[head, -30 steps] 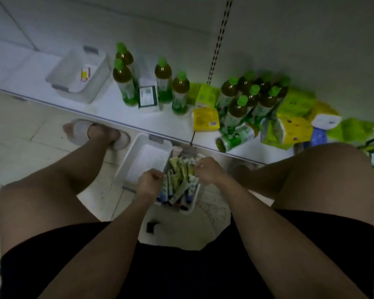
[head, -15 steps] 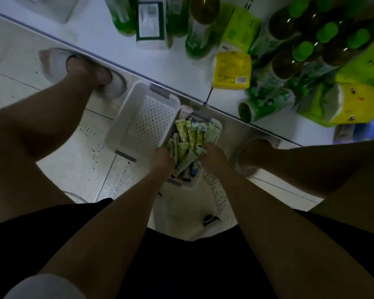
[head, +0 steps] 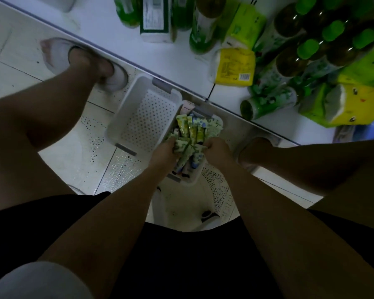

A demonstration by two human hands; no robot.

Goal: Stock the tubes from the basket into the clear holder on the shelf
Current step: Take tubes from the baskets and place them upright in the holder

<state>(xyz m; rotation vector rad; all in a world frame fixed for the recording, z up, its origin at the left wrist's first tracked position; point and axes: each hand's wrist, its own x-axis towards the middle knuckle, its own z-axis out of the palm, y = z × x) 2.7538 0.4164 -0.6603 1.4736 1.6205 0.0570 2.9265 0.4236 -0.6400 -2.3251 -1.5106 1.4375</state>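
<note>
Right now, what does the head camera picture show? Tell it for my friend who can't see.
Both hands, left hand and right hand, gather a bunch of tubes from a white basket on the floor. An empty white basket sits beside it, below a shelf of green-capped bottles.

Dim, bluish light throughout. Pale tiled floor [head: 58, 160], speckled with dark flecks and crossed by grout lines. Low white shelf [head: 108, 33] running diagonally along the top, grey edge strip facing the floor.
</note>
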